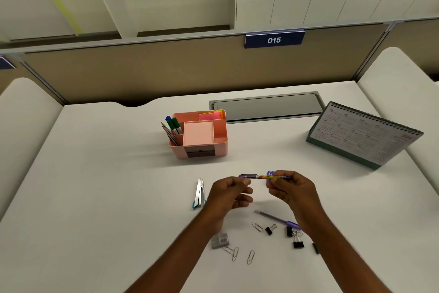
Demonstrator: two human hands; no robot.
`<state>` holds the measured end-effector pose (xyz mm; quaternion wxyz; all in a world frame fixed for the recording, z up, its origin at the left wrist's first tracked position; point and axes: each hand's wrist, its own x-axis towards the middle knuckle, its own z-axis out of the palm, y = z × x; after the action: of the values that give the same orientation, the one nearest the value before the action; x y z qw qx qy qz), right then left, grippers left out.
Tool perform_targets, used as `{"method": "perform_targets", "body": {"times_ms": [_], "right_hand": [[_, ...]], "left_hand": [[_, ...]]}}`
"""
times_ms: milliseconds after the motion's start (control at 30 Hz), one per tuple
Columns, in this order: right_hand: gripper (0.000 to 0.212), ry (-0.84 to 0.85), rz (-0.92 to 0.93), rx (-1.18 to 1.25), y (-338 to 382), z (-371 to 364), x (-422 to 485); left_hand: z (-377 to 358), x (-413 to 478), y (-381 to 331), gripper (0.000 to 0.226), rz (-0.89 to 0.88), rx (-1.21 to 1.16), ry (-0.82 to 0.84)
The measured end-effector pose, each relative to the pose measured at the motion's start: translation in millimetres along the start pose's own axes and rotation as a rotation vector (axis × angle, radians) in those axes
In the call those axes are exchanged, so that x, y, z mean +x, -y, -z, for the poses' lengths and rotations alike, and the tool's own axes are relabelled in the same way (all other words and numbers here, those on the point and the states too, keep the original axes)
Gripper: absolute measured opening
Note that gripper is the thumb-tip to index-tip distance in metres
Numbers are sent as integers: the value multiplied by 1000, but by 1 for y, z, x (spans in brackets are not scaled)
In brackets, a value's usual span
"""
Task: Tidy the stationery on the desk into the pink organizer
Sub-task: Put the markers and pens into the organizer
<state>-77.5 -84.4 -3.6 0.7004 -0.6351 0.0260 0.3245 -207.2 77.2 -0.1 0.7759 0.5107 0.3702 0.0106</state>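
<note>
Pen (259,176) lies level in the air, pinched near its right end by the right hand (291,188). Its capped end juts left of that grip, just above the curled fingers of the left hand (231,189); whether those touch it I cannot tell. Light, stiff, slick barrel, likely: hold mid-barrel. Organizer (202,136) sits beyond the grip, well apart; clips (257,226) lie nearer the person.

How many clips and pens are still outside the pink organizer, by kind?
Paper clips: 4
Binder clips: 3, plus one unclear dark piece
Pens: 2, one gripped by the right hand
Total: 9
</note>
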Motion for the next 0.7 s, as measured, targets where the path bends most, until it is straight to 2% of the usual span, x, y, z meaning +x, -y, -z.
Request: {"method": "perform_targets", "body": {"times_ms": [300, 433, 533, 633, 700], "right_hand": [[27, 74, -113, 174, -18, -21, -8], [27, 83, -126, 169, -19, -26, -9], [28, 94, -112, 141, -16, -28, -10], [29, 96, -82, -6, -15, -25, -10], [24, 88, -23, -304, -21, -18, -9]], "left_hand": [[8, 7, -7, 39, 6, -253, -275], [13, 12, -6, 38, -11, -385, -269], [14, 14, -11, 31, -42, -367, -279], [17, 18, -28, 25, -135, -326, -318], [22, 22, -45, 23, -233, -285, -330]]}}
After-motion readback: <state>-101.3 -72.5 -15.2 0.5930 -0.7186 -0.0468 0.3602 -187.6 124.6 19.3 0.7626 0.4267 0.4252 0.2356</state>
